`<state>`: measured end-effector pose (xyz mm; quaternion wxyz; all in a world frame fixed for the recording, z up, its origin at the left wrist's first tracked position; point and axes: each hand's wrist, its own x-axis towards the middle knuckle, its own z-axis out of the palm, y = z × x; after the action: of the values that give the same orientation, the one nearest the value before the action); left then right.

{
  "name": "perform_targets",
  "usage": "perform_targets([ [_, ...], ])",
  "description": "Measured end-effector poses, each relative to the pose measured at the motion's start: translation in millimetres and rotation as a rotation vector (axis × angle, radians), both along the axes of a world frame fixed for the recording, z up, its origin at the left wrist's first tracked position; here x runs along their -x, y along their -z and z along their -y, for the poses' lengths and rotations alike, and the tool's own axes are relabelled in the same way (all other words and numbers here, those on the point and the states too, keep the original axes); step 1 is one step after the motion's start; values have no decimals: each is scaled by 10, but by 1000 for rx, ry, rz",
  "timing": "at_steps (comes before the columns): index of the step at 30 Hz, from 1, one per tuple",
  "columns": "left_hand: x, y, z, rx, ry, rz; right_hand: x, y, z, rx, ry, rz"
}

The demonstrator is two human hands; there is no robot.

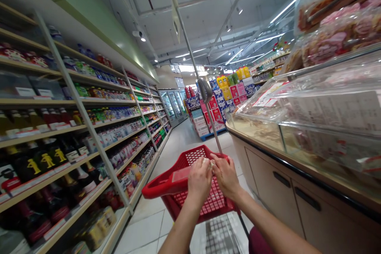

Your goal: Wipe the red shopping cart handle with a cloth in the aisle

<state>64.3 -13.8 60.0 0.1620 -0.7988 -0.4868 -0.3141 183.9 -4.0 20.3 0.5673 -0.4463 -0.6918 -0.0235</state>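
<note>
From the head camera, your left hand point(199, 178) and right hand point(226, 175) sit close together over the red cart point(175, 188), fingers curled; whether they clamp anything is hard to tell. A loose grip could let the cart veer, knocking the counter point(262, 166) on its right or the bottle shelving point(91, 127) on its left. Count two hands, one cart, one counter, one pole point(212, 123) by the cart's far side
</note>
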Motion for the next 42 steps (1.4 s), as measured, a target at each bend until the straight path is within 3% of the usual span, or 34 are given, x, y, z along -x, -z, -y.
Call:
perform_targets([
  [3, 278, -49, -10, 11, -50, -41, -48, 2, -5, -20, -23, -46],
  [6, 617, -155, -36, 112, -316, 81, -28, -15, 0, -43, -38, -53],
  [8, 593, -161, -40, 157, -381, 120, 4, -32, 0, -51, -32, -68],
  [12, 94, -12, -12, 65, -58, 1, -1, -75, -11, -37, -47, -108],
  [14, 14, 30, -10, 22, -1, -44, -42, -101, -15, -21, -57, -135],
  [16, 190, 12, -27, 2, -72, -29, -79, -114, -13, -21, -71, -160],
  [19, 602, -76, -66, 12, -303, 83, -82, -79, -17, -34, -95, -190],
  [21, 657, -98, -66, 25, -372, 118, -59, -22, -39, -41, -71, -220],
  [23, 455, -52, -36, 31, -278, 81, -48, 36, -81, -47, -35, -225],
  [26, 35, 51, 17, -15, -7, -17, -99, 71, -151, -40, -31, -209],
  [29, 75, 57, 28, -36, 103, -71, -194, 39, -172, -16, -58, -192],
  [31, 370, -2, 4, -11, 11, -26, -220, 12, -144, -20, -73, -164],
  [33, 642, -74, -28, 32, -233, 128, -192, -9, -99, -33, -79, -127],
  [35, 692, -111, -44, 86, -365, 192, -132, -24, -55, -43, -75, -86],
  [37, 507, -97, -36, 95, -278, 136, -84, -34, -26, -45, -74, -58],
  [40, 200, -66, -12, 62, -27, 31, -102, -46, -18, -40, -78, -65],
  [42, 246, -83, -12, 63, 22, 8, -149, -55, -24, -36, -84, -74],
])
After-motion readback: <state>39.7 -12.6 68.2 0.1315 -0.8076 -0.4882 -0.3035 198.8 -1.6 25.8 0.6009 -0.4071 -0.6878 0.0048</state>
